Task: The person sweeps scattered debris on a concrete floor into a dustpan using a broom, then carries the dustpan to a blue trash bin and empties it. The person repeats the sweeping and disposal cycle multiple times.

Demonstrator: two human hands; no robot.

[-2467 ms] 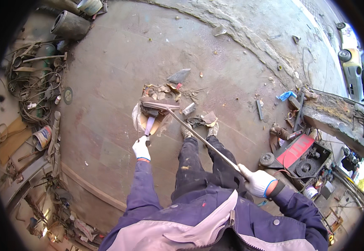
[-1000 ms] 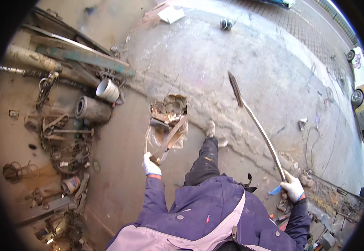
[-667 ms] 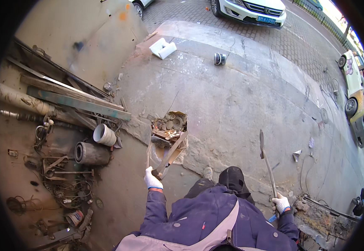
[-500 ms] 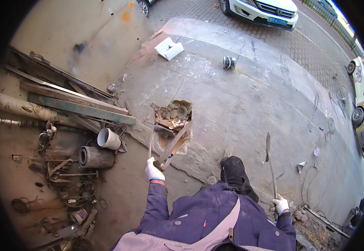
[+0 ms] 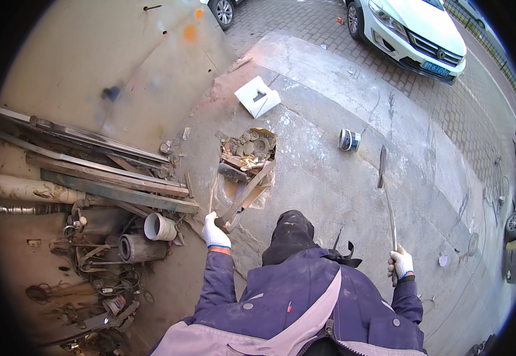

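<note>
My left hand point(image 5: 215, 232), in a white glove, is closed around the near end of grey-brown strips point(image 5: 247, 193) that run to an open, box-like container. Its frayed right edge point(image 5: 270, 193) shows. Rubble and scraps point(image 5: 249, 147) fill it, with a round, ridged piece on top. Held out to the right, my gloved right hand point(image 5: 400, 262) grips a long-handled tool point(image 5: 390, 207). The tool's pale, thin shaft points away from me and ends in a dark, narrow head. What that head is for its kind, I cannot tell.
Concrete floor point(image 5: 311, 172) surrounds the container. A small paint bucket point(image 5: 349, 140) and a white block point(image 5: 258, 97) stand ahead. Boards point(image 5: 115, 187), a white pail point(image 5: 159, 227), a grey cylinder point(image 5: 142, 248) and scrap lie left. A white car point(image 5: 412, 35) is parked beyond.
The floor and the things on it have slid downward in view. The container and the tool have moved forward over the floor, the tool's head now near the paint bucket. Both hands keep their grip.
</note>
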